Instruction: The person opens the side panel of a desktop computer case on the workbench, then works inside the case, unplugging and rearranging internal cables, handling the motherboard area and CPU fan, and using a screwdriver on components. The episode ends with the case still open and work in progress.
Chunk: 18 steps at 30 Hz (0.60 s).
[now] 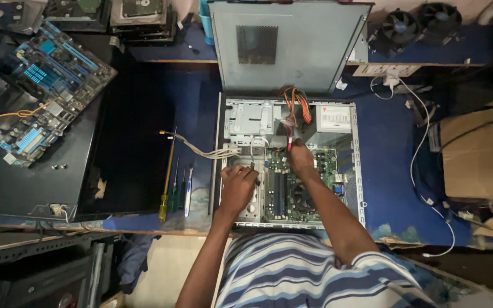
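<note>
An open computer case [292, 165] lies flat on the blue desk [389, 188], its grey side panel [289, 45] standing up at the far edge of the case. Inside the case a green circuit board [283, 188] covers the near middle, a silver drive cage [249, 120] fills the far left corner, and a grey power supply box [333, 118] sits in the far right corner. A bundle of orange, yellow and red wires [296, 105] loops between the cage and the power supply.

The right hand [302, 159] reaches into the middle of the case, above the circuit board, its grip closed around a red and pale cable end [288, 140] just below the wire bundle. The left hand [238, 185] rests on the left side of the case, fingers curled and loosely closed over the metal floor beside the circuit board; whether it holds anything I cannot tell.

A pale cable [201, 149] trails out of the left side of the case across the desk. Just left of the case lie several screwdrivers [175, 188] side by side, and farther left a black panel [104, 154] with a blue circuit board [47, 91] beyond it.
</note>
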Available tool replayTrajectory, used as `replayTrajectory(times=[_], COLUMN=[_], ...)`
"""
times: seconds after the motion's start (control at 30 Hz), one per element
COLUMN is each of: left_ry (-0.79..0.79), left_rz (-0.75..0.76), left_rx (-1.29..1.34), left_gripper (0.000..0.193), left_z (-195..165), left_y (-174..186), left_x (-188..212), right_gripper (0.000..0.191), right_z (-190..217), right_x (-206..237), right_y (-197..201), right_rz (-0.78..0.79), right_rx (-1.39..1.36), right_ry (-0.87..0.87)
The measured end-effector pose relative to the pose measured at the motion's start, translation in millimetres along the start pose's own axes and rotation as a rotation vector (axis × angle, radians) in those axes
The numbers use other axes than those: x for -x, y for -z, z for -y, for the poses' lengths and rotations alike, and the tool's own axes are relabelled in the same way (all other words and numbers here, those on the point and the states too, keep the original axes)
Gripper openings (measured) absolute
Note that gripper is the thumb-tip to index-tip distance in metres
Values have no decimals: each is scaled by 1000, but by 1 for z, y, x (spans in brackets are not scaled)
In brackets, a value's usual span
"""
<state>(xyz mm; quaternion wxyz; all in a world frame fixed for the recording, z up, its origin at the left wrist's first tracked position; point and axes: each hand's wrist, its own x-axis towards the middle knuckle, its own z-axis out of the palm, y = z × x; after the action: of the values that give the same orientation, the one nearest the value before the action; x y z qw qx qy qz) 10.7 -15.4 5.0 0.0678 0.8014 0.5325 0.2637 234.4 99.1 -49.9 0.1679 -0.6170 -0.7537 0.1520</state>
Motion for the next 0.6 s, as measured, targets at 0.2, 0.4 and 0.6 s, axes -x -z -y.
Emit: replayTrajectory(times=[0.2,0.4,0.6], left_ry=[-9,101,316], left_rz=[-23,125,159], left_rx=[66,212,843], left_gripper=[18,21,45], left_z=[-6,-22,-49], left_y=[-5,-12,-60], left_x=[-1,-8,-36], right_gripper=[15,20,9], right_z=[-11,-26,-23], right_x=[2,31,78], right_y=[8,20,22], right_rz=[-59,-56,-45], right_rx=[-74,-773,-1291], right_ry=[-35,-197,-356])
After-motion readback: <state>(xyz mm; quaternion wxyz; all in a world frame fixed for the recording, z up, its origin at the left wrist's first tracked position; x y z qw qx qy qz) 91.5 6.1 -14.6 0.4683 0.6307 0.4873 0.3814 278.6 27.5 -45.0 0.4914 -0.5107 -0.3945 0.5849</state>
